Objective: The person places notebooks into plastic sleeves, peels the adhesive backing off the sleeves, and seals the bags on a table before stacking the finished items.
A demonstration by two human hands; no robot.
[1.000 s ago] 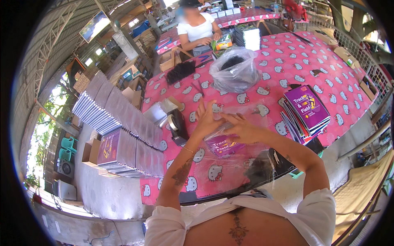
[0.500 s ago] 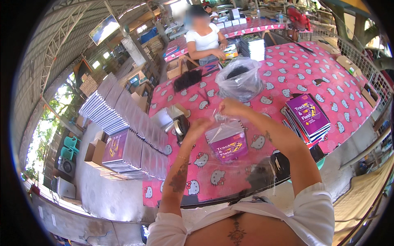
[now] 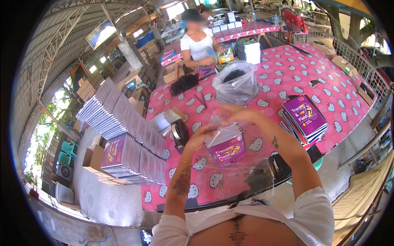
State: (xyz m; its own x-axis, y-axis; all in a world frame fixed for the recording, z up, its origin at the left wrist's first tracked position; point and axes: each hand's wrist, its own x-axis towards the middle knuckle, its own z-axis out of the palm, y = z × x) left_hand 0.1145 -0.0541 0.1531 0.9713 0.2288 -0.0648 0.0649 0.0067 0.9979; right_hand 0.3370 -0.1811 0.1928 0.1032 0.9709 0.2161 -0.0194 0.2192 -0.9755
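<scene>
A purple book stack (image 3: 225,148) is being sleeved in a clear plastic bag (image 3: 225,132), pinched above by left hand (image 3: 202,136) and right hand (image 3: 238,115); tape sealing likely follows.

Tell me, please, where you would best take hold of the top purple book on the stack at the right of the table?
Probably by its near right edge. The top purple book lies flat and face up on the stack, fanned slightly over the books below, so that edge overhangs; come from the right and slide fingers under it. Both hands are busy with the wrapped book.
</scene>
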